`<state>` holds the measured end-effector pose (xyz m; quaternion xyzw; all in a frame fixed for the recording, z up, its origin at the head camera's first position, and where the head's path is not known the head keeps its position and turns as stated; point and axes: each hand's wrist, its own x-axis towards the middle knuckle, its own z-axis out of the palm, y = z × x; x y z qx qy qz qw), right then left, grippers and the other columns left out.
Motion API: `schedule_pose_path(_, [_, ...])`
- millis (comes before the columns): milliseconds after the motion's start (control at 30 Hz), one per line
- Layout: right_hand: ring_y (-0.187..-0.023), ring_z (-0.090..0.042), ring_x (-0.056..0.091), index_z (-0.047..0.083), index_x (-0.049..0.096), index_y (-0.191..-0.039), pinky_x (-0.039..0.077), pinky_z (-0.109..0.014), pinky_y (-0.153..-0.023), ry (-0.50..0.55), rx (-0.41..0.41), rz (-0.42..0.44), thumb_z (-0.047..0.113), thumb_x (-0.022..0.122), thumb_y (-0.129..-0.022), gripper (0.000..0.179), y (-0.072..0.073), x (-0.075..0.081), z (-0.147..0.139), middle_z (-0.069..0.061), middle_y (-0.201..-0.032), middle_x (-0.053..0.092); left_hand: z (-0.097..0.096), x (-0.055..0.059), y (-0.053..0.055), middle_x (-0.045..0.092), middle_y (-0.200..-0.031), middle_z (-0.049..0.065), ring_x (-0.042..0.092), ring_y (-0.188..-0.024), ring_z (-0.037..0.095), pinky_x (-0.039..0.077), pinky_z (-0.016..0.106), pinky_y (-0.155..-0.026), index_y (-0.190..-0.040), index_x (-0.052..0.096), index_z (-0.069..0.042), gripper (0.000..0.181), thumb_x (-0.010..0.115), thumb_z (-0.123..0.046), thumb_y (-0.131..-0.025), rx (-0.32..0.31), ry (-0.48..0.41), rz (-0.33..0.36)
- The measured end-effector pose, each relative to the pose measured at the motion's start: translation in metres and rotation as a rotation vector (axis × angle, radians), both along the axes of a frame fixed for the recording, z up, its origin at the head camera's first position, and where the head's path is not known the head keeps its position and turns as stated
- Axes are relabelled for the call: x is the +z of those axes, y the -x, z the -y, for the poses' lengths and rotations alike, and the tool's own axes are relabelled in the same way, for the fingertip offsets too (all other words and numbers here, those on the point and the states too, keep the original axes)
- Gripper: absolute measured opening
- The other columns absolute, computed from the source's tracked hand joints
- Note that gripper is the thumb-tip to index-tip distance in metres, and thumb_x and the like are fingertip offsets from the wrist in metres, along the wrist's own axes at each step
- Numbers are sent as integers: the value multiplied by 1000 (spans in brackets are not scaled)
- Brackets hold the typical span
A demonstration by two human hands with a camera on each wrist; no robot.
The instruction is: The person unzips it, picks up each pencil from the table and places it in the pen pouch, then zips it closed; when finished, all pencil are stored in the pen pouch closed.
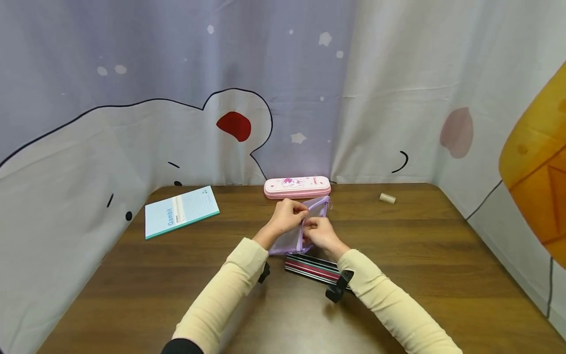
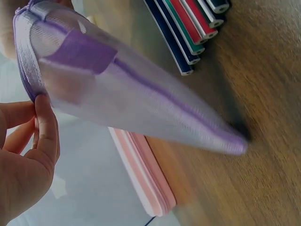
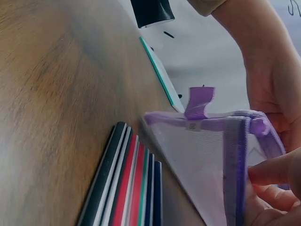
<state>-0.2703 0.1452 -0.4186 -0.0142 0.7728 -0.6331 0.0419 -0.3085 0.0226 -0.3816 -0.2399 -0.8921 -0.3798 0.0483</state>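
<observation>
Left hand point(image 1: 286, 216) clamped on pouch point(image 1: 288, 241) edge, thumb to fingers; right hand point(image 1: 322, 233) also pinching its edge. Pencils point(image 1: 311, 268) bodyward of right hand; case point(image 1: 297, 187) beyond both.

Watching remotely, I find room across the wooden tabletop point(image 1: 442, 275): a broad lane opens right of the right hand point(image 1: 325, 235), past a small pale cylinder point(image 1: 387, 198), another between the left hand point(image 1: 286, 217) and the notebook point(image 1: 182, 212); between the hands, the mesh pouch point(image 1: 286, 241) bars the way, the pink case point(image 1: 297, 188) behind, striped pencils point(image 1: 311, 269) in front
</observation>
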Motion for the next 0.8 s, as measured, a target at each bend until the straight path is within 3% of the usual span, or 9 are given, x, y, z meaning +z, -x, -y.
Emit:
schedule_pose_path(100, [-56,-9,58,-16,55,-97,53,-27,-56,0,16,-17,-8,52,-77,22,-5,6,-7,-14,-73,63,0,-1,1,69,-74,6,54,-59,6,41,14,-52,-87,71,-4,14,62,-13,-80,6,2,-8])
schedule_pose_path(167, [-56,-11,59,-14,57,-95,54,-30,-56,-68,30,-52,-6,56,-77,20,-9,9,-15,-19,-75,64,0,-1,2,69,-73,6,56,-59,6,41,14,-52,-87,71,-4,14,62,-13,-80,7,-2,-12])
schedule_pose_path(300, [-54,-11,58,-5,63,-82,51,-27,-53,-356,109,-187,2,61,-77,9,-19,11,-37,-16,-72,65,1,-2,3,69,-72,7,58,-57,6,42,14,-52,-87,70,-3,14,62,-12,-80,3,-8,-7])
schedule_pose_path(433, [-56,-4,51,5,65,-72,42,-19,-52,-691,258,-340,8,64,-74,3,-32,6,-60,-1,-63,62,0,-1,3,69,-72,7,58,-57,7,43,15,-54,-87,71,-3,14,62,-12,-79,-3,-5,-25])
schedule_pose_path(533, [-57,-3,48,6,65,-71,40,-18,-52,-860,370,-402,6,65,-72,1,-42,0,-70,2,-63,61,0,0,2,70,-72,6,59,-58,8,43,15,-54,-87,71,-3,14,62,-12,-79,-4,-3,-30])
schedule_pose_path(633, [-60,-7,53,4,67,-75,42,-21,-52,-941,427,-429,3,64,-71,5,-51,-4,-72,-1,-67,64,1,-1,3,69,-72,7,58,-58,8,43,15,-54,-87,71,-3,14,62,-12,-80,7,0,-21])
schedule_pose_path(800, [-64,-11,58,3,69,-78,45,-23,-54,-960,412,-470,-4,58,-68,16,-57,-4,-68,-4,-71,66,3,-1,6,69,-71,6,58,-58,7,43,15,-53,-87,71,-3,15,62,-12,-80,36,-8,-10])
